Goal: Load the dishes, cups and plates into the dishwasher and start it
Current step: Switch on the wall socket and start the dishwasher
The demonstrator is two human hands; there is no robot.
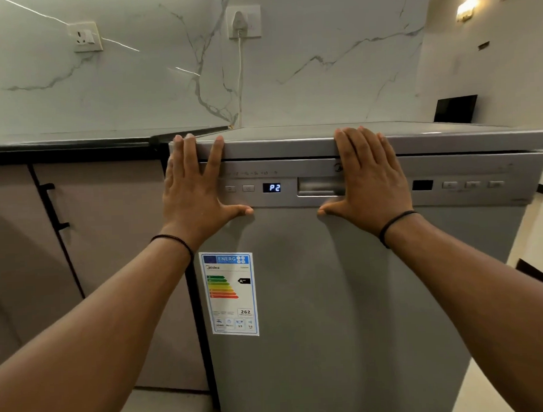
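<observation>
— Grip was flat on both sides: the left hand (195,190) and the right hand (368,183) had straight, spread fingers pressed against the top of the dishwasher (314,297) door, closed round nothing.

— Why flat palms and not the handle (320,186)?

— I'd judge they were pushing the door shut; palms either side of the handle spread the force evenly. The door looked closed against the body.

— And the dishes?

— None in view; presumably inside, though I couldn't tell. The display (271,187) read P2, so it had power, with the plug (240,23) in the wall socket above the desk (74,141).

— What was left?

— Probably only pressing a start button (248,188).
</observation>
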